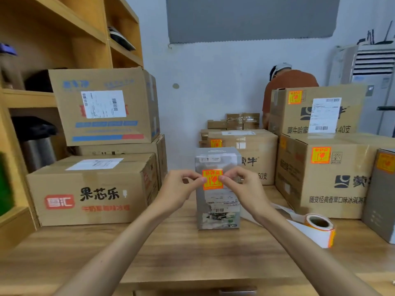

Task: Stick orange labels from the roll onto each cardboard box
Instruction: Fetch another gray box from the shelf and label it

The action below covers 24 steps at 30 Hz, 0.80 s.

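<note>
An upright grey box (217,214) stands in the middle of the wooden table (171,253). An orange label (212,179) lies against its front face near the top. My left hand (181,189) pinches the label's left edge and my right hand (239,184) pinches its right edge. The label roll (319,228) lies on its side at the right, with a strip of white backing paper trailing toward the grey box. Boxes on the right (320,178) carry orange labels. The boxes on the left (89,189) show none.
A wooden shelf unit (25,99) with stacked boxes fills the left. More cardboard boxes are piled at the back and right. A person in an orange shirt (286,82) bends behind the right stack. A white air conditioner (374,82) stands at far right.
</note>
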{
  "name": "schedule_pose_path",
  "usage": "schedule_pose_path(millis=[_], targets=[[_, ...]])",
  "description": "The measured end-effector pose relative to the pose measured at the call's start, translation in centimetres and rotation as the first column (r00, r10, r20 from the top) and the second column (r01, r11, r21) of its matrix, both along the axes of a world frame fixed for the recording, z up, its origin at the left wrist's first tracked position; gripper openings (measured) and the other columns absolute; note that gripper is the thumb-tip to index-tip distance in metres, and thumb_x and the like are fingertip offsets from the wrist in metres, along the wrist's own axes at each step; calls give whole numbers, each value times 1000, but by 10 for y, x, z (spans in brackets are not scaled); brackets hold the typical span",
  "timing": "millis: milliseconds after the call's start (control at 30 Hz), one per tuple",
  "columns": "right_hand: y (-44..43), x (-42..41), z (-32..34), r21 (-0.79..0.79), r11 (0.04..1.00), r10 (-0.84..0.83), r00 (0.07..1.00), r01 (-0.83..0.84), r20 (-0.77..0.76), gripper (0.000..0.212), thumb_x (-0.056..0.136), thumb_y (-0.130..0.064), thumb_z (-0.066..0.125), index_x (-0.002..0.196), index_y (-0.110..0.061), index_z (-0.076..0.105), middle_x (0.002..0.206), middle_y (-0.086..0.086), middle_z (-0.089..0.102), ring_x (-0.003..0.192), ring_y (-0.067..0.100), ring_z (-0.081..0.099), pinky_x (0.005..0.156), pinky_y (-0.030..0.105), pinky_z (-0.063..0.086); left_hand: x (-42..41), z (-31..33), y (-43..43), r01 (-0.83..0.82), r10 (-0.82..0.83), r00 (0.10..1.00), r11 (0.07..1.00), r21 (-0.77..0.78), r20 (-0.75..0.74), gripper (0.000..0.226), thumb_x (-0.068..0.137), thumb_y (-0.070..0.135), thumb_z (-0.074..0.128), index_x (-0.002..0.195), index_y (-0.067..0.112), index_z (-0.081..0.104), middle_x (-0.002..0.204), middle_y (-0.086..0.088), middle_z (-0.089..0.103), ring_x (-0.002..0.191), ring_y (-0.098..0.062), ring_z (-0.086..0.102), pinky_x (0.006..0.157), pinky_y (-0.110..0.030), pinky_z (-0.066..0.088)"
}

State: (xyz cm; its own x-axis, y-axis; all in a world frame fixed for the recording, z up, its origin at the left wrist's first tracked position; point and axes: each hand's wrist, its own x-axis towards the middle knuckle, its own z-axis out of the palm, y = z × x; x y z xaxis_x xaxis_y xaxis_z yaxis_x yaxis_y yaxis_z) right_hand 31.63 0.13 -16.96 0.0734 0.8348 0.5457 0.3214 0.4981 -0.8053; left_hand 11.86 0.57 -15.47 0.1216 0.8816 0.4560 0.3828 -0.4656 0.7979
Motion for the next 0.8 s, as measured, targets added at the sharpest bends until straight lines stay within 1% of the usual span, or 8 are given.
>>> schedule_pose_path(millis=[67,133,267,367,467,567,667,800], targets=[[3,-5,3,-3,1000,-19,1000,19,22,17,87,-25,76,72,-20,68,72,-8,65,72,1,58,75,33,50,-3,1,4,-33,34,999,999,39,-21,11,92,32,74,86,24,79,51,19,59,44,1,45,50,-15,34],[8,-10,4,36,997,-75,993,72,94,20,88,-28,74,70,-26,66,69,-13,63,71,3,58,74,37,51,-4,0,10,-92,92,996,992,92,-2,10,89,35,77,81,29,80,63,17,67,50,1,46,57,-21,38],[16,-19,6,137,966,-242,951,218,193,18,89,-33,70,74,-28,62,70,-13,61,70,5,58,67,37,51,2,1,18,-210,211,977,966,149,14,14,87,39,77,81,27,81,66,16,69,54,5,51,61,-24,38],[17,-24,8,200,934,-340,909,297,239,16,90,-33,69,77,-26,62,73,-13,60,70,3,56,63,33,45,5,2,19,-279,291,956,943,183,-43,18,88,43,75,83,26,81,74,16,71,66,5,56,64,-24,39],[17,-26,9,238,914,-387,880,327,277,14,90,-33,69,81,-25,63,77,-11,60,70,4,55,60,31,41,7,2,18,-324,352,930,920,220,-101,20,91,44,72,87,25,80,82,13,73,75,3,59,62,-20,39],[19,-28,9,259,903,-414,860,344,298,14,90,-34,68,82,-24,64,81,-11,61,73,8,57,62,32,45,8,3,18,-345,380,917,907,242,-117,22,92,44,71,90,24,79,86,11,73,75,3,57,60,-14,35],[21,-31,8,284,884,-451,837,371,310,15,90,-34,69,80,-24,63,84,-11,61,73,9,58,61,31,45,9,4,19,-377,416,900,892,250,-126,24,92,46,70,90,23,79,87,10,74,81,-5,60,64,-22,38],[24,-32,6,300,871,-475,821,388,318,17,90,-34,68,79,-25,61,85,-12,61,71,7,57,60,32,47,10,3,21,-395,436,890,883,254,-133,24,92,46,70,88,24,79,85,10,74,81,-7,61,62,-19,38]])
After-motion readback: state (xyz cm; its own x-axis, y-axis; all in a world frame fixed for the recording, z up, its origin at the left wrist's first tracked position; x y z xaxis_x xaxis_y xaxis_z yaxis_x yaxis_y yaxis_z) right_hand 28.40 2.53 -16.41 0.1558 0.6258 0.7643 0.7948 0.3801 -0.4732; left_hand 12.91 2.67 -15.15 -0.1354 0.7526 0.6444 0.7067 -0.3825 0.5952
